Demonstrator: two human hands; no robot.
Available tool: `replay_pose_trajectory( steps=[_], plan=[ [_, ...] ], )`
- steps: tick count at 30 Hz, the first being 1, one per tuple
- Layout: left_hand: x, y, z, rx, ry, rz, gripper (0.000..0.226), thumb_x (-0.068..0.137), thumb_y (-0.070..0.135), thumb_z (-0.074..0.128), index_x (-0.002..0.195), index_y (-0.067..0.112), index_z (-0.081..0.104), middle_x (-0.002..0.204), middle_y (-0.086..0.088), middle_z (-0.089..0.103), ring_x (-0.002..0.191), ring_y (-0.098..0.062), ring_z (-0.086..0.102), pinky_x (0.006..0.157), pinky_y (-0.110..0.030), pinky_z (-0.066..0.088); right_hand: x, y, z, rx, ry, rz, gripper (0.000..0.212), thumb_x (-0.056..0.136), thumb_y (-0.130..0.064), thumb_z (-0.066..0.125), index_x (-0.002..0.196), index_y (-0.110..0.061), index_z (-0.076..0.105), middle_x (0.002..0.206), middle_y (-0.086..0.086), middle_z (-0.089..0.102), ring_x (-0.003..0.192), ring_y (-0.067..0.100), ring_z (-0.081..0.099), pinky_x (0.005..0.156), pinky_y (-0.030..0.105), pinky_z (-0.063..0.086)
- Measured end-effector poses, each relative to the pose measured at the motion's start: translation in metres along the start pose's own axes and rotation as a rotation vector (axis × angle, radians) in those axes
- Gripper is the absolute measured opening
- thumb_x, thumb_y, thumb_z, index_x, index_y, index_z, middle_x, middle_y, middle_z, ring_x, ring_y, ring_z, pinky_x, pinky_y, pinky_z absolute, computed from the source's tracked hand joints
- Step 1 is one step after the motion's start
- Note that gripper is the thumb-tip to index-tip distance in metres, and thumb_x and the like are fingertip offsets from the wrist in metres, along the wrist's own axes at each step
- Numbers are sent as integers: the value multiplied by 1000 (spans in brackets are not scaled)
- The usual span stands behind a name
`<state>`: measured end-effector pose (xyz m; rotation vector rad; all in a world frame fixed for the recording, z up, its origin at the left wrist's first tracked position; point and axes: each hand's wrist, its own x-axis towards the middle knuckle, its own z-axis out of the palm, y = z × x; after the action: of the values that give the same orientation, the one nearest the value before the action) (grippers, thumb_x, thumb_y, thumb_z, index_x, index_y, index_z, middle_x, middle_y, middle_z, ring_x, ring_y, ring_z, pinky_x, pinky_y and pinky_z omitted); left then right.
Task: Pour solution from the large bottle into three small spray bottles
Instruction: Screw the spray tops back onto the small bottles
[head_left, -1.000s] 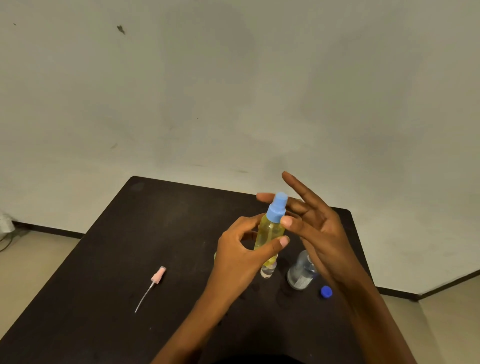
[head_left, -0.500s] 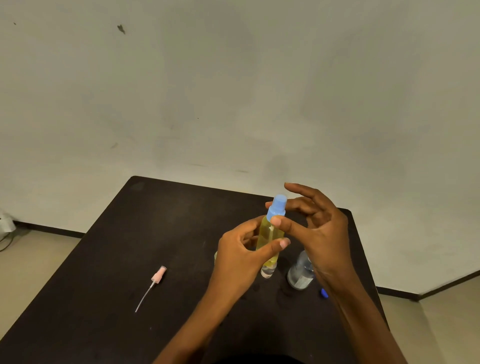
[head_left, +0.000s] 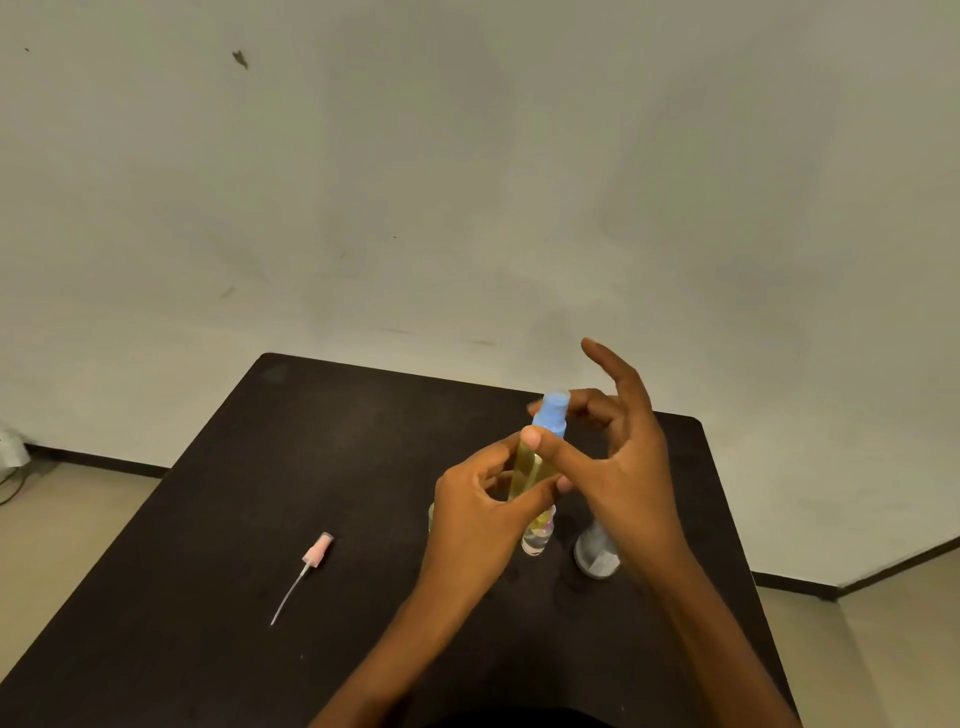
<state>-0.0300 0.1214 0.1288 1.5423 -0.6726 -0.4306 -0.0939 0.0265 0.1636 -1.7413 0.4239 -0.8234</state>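
Above the table (head_left: 311, 467), left fingers (head_left: 491, 454) grip the spray bottle (head_left: 525, 470); right fingers (head_left: 553, 451) pinch its blue cap (head_left: 551, 413)

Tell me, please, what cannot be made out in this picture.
Head view:
The clear bottle: all but its base hidden by the right hand.
The yellowish sliver behind the left hand: too little to name.
The clear base under the left hand: of the held spray bottle or another?
The blue spray cap: fingers cover its seating.
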Motion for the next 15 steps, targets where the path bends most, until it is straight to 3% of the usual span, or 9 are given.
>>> replay_pose_trajectory(
  steps=[2, 4, 8, 11, 15],
  plan=[
    [0, 2, 0, -49, -25, 12, 37, 67, 33, 70, 104, 32, 63, 91, 8, 72, 91, -7, 67, 79, -17, 53, 3, -2, -8, 152, -176, 58, 64, 77, -19, 68, 133, -29, 39, 104, -1, 70, 101, 18, 65, 87, 33, 53],
    [0, 1, 0, -74, -38, 12, 39, 66, 35, 70, 104, 30, 64, 93, 5, 72, 92, -9, 68, 81, -23, 55, 4, -4, -13, 210, -250, 74, 58, 80, -15, 65, 133, -23, 42, 105, 3, 71, 102, 21, 65, 82, 28, 53],
    [-1, 0, 1, -62, -47, 24, 42, 66, 39, 68, 106, 27, 64, 93, 3, 72, 91, -11, 67, 81, -25, 55, 3, -6, -12, 208, -201, 56, 51, 76, -12, 62, 124, -18, 50, 99, 3, 72, 97, 19, 67, 78, 22, 53],
    [-2, 0, 2, -23, -13, 46, 34, 65, 41, 67, 99, 37, 61, 89, 4, 72, 87, -9, 68, 78, -23, 56, 0, -5, -8, 146, -133, 17, 50, 75, -12, 64, 123, -17, 51, 97, 2, 73, 95, 16, 68, 78, 24, 54],
    [-3, -4, 3, 7, 59, 42, 35, 73, 23, 72, 106, 33, 62, 87, 5, 72, 84, -7, 69, 75, -22, 57, -6, 0, 3, 25, -11, -6, 47, 77, -14, 69, 118, -27, 52, 94, -9, 73, 96, 12, 67, 86, 33, 54]
  ],
)
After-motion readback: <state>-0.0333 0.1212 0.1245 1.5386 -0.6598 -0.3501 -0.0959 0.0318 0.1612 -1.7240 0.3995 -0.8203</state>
